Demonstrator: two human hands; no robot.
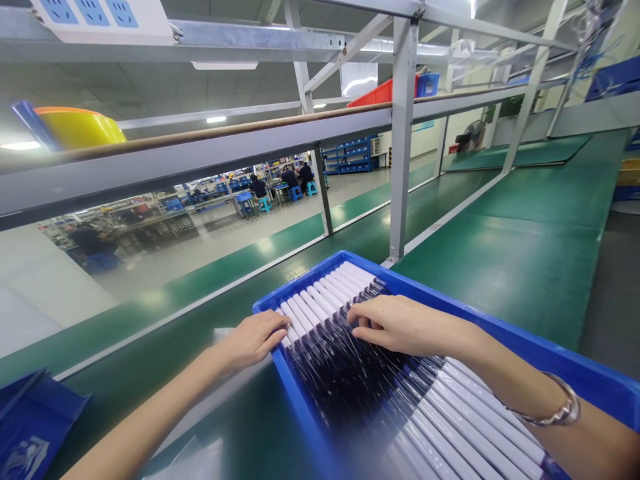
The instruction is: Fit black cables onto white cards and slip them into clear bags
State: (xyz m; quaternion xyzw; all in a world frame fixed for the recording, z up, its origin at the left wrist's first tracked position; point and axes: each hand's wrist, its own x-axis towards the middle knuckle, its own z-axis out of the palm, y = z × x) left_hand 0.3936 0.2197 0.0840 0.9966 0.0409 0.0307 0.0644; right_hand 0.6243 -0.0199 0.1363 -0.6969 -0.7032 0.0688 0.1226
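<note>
A blue plastic tray (pixel 345 257) holds two rows of white bar-shaped pieces (pixel 307 308) in clear wrapping, with dark cables (pixel 345 373) bunched between the rows. My left hand (pixel 257 339) reaches over the tray's left rim. Its fingers are slightly bent and apart, with the tips touching the end pieces of the far row. Over the cables beside that row is my right hand (pixel 395 321), its fingers curled inward and a metal bangle on the wrist. What lies under its fingertips is hidden. The tray's near part is blurred.
The tray stands on a green-topped bench (pixel 525 253). A metal upright (pixel 403 147) rises just behind it, below a shelf rail (pixel 240 147). A blue bin (pixel 40 420) sits at the left, and clear plastic bags (pixel 193 460) lie near my left forearm. Several people sit far back.
</note>
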